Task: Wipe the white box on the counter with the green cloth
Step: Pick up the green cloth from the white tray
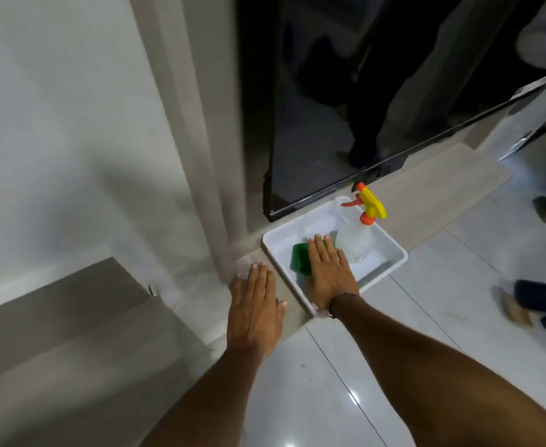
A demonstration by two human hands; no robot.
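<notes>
- The shallow white rectangular plastic box [391, 250] sits on the pale surface, just in front of the tall black glossy cabinet [345, 108]
- Inside the box, toward its left wall, lies the folded green cloth [300, 256]; the right hand [328, 272] lies flat on it, fingers straight, pressing rather than clasping
- The left hand [255, 308] rests spread and empty just left of the box
- I judge the wiping of the box floor is in hand; next it calls for sliding the cloth across toward the far right corner
- There the clear spray bottle with yellow and orange trigger head [366, 206] stands in the way
- The cloth's right part is hidden under the palm; the bottle's body is hard to make out
</notes>
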